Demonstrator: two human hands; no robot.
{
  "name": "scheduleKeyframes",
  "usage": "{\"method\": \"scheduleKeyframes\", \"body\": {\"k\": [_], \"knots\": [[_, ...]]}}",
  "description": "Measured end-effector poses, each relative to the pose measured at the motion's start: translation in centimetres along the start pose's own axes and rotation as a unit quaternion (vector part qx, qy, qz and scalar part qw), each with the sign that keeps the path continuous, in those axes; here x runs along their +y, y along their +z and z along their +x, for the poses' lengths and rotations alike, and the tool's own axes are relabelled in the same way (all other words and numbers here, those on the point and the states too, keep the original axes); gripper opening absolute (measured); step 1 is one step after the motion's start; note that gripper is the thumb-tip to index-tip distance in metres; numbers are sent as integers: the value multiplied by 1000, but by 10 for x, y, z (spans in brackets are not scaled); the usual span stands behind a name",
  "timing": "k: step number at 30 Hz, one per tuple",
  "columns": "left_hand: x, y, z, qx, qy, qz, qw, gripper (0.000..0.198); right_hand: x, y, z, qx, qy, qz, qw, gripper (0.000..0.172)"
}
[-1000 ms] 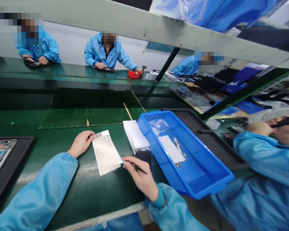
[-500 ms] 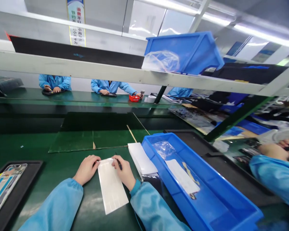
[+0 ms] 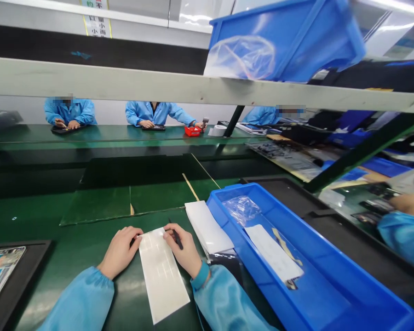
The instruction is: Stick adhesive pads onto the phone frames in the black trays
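A glossy white sheet (image 3: 163, 278) hangs at a slant over the green bench, its far edge between my two hands. My left hand (image 3: 121, 250) pinches the far left corner of the sheet. At the far right corner my right hand (image 3: 184, 248) grips the sheet between thumb and fingertips, and a thin black pen-like tool (image 3: 176, 238) is tucked in the same hand. A stack of white sheets (image 3: 209, 227) lies just right of my right hand, beside the blue bin.
A long blue bin (image 3: 317, 280) at right holds clear plastic (image 3: 241, 208) and a white strip (image 3: 273, 252). A black tray (image 3: 27, 280) with a phone-like panel (image 3: 2, 271) lies at left. A shelf beam (image 3: 124, 82) crosses above. Co-workers in blue sleeves sit opposite and at right.
The camera view has shifted nearer and lower, so the bin and sheet look larger. Both hands keep their hold on the white sheet's far corners.
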State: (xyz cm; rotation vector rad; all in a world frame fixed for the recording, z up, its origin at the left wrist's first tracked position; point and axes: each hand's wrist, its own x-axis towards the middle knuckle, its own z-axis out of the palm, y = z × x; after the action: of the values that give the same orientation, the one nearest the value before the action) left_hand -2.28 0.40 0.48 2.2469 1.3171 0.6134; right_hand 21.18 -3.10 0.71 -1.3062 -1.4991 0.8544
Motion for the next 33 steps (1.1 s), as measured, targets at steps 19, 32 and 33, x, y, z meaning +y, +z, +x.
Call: {"method": "scheduleKeyframes", "body": {"k": [19, 32, 33], "knots": [[2, 0, 0, -10, 7, 13, 1000, 26, -19, -10, -8, 64, -179, -336, 922, 19], [4, 0, 2, 4, 16, 25, 1000, 20, -16, -57, 26, -44, 140, -608, 781, 27], [4, 0, 2, 4, 17, 25, 1000, 20, -14, -59, 28, -46, 141, -609, 779, 28]]}}
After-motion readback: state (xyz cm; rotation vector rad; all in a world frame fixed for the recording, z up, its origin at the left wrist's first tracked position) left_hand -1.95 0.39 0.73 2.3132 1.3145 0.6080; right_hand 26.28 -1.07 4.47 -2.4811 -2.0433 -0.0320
